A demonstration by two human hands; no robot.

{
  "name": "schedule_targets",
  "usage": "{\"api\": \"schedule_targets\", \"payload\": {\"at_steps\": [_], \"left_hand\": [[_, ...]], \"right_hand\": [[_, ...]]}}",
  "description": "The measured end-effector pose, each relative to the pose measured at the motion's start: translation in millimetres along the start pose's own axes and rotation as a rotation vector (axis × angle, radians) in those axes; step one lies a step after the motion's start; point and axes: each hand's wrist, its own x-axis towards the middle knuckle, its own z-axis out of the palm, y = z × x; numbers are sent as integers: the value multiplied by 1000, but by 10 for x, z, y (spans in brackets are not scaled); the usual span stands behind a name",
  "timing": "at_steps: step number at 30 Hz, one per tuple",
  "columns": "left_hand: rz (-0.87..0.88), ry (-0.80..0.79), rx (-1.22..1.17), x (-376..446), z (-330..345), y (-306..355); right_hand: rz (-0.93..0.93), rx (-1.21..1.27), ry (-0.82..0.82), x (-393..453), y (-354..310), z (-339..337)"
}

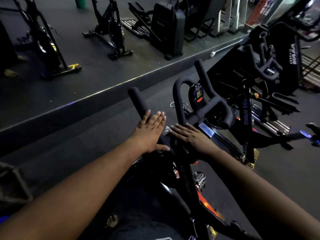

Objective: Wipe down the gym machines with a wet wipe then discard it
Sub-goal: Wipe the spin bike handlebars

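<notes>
Left hand: flat, fingers straight and together, palm laid along the left handlebar; thumb spread toward the stem; grips nothing.
Right hand: flat too, fingers straight, pressing down just beside the left one, over the middle of the bars.
Wipe: small pale scrap peeking out at the right fingertips, between the two hands; most of it hidden under the palm, so size and fold cannot be told.
Wipe, handling: judged thin, limp, damp, near weightless; likely to bunch or roll under a sliding palm and to tear if snagged on a bolt or clamp; best kept spread under flat fingers for broad strokes, then pinched at a free edge or balled in the fist for carrying off.
Handlebar, handling: black, matte, looks foam-padded, so slightly yielding and grippy rather than slick; wrapping the wipe round the tube probably cleans better than pressing from above.
Bike: heavy and rigid by the look of it, unlikely to shift under wiping pressure.
Console: small screen inside the loop of the bars, beyond the hands; judged the fragile part, light touch advised.
Further out: more bikes on a raised platform to the left, well apart; no bin visible.
</notes>
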Motion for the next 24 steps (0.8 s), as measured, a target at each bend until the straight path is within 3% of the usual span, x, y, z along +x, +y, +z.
{"api": "schedule_targets", "payload": {"at_steps": [2, 5, 7, 11, 14, 16, 20, 24], "left_hand": [[2, -47, -33, -9, -71, 17], [-27, -88, -75, -17, -152, 75], [-80, -88, -112, 6, -147, 227], [-242, -43, -145, 81, -76, 694], [-361, -37, -150, 144, -105, 904], [-404, -59, -149, 192, -111, 944], [-458, -62, -126, 255, -100, 1006], [-462, -50, -144, 220, -77, 1032]], "right_hand": [[26, -72, 58, -51, 164, -4], [260, 8, 107, -58, 403, -42], [219, 146, 121, -5, 373, 31], [60, 167, 72, -59, 275, 180], [149, 177, 128, -146, 699, 171], [236, 281, 79, -82, 817, 140], [310, 332, -25, 67, 485, 233], [147, 407, -33, -140, 547, 32]]}}
